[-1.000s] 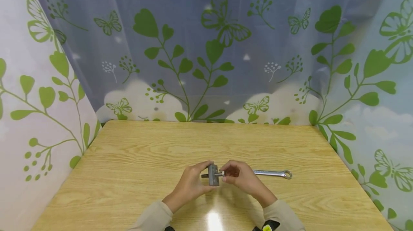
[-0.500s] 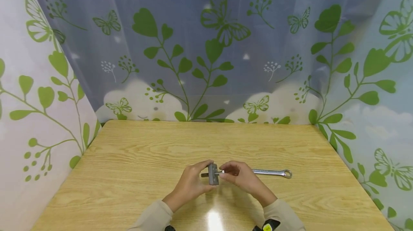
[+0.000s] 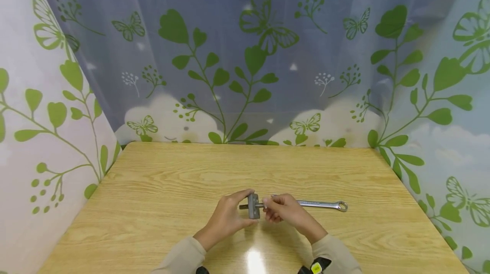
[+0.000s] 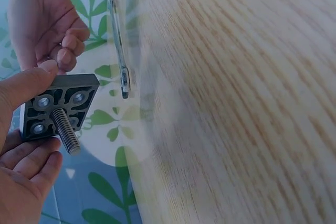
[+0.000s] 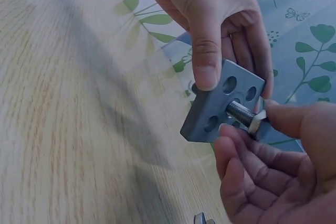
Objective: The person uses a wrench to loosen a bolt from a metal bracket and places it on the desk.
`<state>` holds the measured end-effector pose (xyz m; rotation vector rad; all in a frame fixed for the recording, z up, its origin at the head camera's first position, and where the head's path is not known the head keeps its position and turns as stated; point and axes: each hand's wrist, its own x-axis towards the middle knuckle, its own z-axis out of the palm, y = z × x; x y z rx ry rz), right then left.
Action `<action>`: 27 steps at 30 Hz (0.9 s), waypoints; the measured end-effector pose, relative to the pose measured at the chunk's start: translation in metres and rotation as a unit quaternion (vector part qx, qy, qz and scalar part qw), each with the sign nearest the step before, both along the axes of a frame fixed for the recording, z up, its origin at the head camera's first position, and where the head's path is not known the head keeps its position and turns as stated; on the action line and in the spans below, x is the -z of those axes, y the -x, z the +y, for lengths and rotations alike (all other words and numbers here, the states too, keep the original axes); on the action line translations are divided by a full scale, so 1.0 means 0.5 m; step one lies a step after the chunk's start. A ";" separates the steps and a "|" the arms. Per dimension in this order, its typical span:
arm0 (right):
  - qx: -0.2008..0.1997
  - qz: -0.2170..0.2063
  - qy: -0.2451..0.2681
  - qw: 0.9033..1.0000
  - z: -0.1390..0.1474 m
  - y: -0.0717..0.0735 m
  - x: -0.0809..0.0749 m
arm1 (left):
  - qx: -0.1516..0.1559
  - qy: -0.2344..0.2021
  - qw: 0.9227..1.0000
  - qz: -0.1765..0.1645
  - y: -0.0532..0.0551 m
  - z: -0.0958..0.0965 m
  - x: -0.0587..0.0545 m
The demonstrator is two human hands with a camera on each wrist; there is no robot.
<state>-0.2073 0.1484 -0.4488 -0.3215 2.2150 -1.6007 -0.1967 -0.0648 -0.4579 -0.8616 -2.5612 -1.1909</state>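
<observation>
My left hand (image 3: 226, 214) grips a grey square plate (image 3: 253, 206) by opposite edges, thumb on one side and fingers on the other, above the table. The plate has a round hole near each corner, and a threaded bolt (image 5: 241, 113) runs through its middle. In the left wrist view the bolt's threaded end (image 4: 66, 132) sticks out from the plate's ribbed back. On the other face, my right hand (image 3: 287, 211) pinches the hex bolt head (image 5: 256, 124) between thumb and fingers. A length of thread shows between that head and the plate.
A chrome combination wrench (image 3: 321, 205) lies on the wood-grain table (image 3: 172, 172), its near end partly behind my right hand. Printed curtains (image 3: 214, 74) with green leaves and butterflies stand along the table's back and sides.
My right hand has rolled about the bolt head, with its thumb now higher and its other fingers curled underneath. The left hand and plate stay nearly in place; the wrench has not moved.
</observation>
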 end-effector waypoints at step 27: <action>-0.015 0.011 0.007 1.000 0.005 0.000 0.002 | -0.007 -0.001 1.000 0.000 0.001 -0.002 0.002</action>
